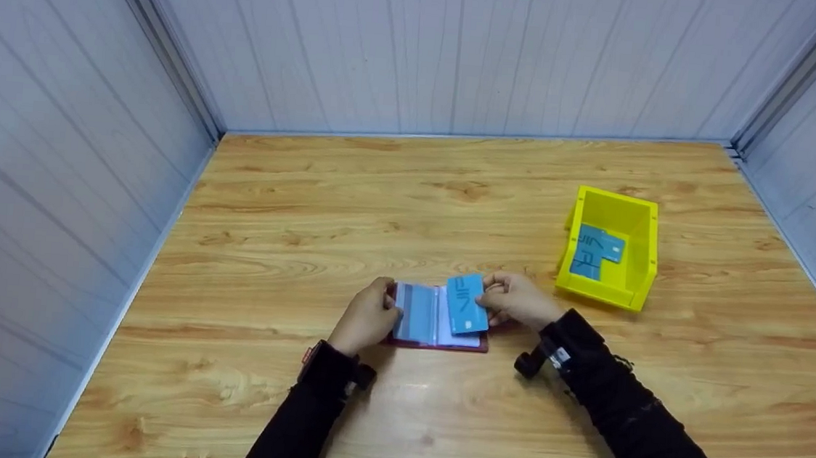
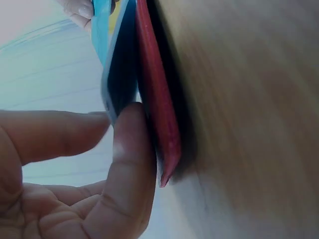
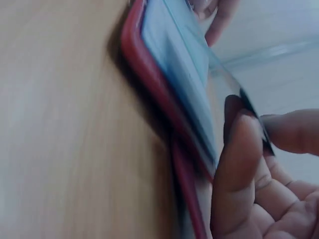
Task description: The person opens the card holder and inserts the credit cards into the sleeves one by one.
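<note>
A card holder with a red cover lies spread on the table, its clear sleeves showing; a blue card with a grey stripe fills the left sleeve. My left hand pinches the left sleeve's outer edge between thumb and finger; the left wrist view shows that sleeve raised off the red cover. Between thumb and fingers, my right hand pinches a blue card with dark lettering, tilted over the right-hand sleeve. In the right wrist view this card appears edge-on, apart from the sleeves at its near end.
To the right stands a yellow bin with several blue cards inside. Pale panel walls border the wooden table at the back and both sides. Each wrist carries a black strapped camera mount.
</note>
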A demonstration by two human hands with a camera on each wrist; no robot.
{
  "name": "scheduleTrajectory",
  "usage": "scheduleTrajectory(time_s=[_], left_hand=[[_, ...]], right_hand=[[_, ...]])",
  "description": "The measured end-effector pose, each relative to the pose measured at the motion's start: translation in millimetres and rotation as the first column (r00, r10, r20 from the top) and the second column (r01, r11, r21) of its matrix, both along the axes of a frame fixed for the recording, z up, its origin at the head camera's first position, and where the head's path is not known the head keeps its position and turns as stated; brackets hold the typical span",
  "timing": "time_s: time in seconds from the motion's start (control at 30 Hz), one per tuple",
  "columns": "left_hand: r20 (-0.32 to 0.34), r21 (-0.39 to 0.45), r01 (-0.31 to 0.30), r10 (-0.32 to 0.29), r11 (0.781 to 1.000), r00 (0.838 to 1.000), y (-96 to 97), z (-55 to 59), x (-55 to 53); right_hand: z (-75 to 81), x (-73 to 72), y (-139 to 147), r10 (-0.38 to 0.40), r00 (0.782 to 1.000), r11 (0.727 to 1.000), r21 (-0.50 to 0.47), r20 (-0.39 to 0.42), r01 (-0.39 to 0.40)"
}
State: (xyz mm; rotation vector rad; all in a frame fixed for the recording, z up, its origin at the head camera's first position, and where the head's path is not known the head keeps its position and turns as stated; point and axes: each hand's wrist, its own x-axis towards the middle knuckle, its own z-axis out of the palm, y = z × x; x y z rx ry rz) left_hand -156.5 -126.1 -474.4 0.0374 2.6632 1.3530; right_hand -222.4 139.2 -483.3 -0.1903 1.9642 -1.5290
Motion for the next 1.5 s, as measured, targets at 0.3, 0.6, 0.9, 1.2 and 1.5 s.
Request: scheduleTrajectory(time_s=[0.3, 0.6, 0.9, 1.2, 1.5], left_hand=[[0.085, 0.07, -0.013, 0.007, 0.997, 0.996, -3.3, -0.6, -0.1], [0.074, 0.094, -0.006, -0.001, 0.996, 0.997, -4.4, -3.6, -0.7], [0.08, 0.096, -0.014, 0.006, 0.995, 0.997, -2.3, -1.3, -1.1], [0.081, 0.093, -0.029, 0.021, 0.995, 0.997, -0.8, -0.1, -0.4], [0.059, 0.109, -0.017, 0.011, 0.994, 0.998, -2.9, -1.6, 2.8]], right_hand=[[4.3, 1.9, -20, 0.088, 0.996, 0.993, 0.081, 0.014, -0.089], [6.1, 3.2, -29, 0.052, 0.999, 0.992, 0.117, 0.013, -0.053], [7.6, 3.8, -35, 0.005, 0.999, 0.994, 0.107, -0.036, -0.001], [5.9, 6.3, -41, 0.0, 0.994, 0.993, 0.121, -0.114, 0.014], [3.5, 8.1, -44, -0.014, 0.99, 0.989, 0.141, -0.137, 0.034]])
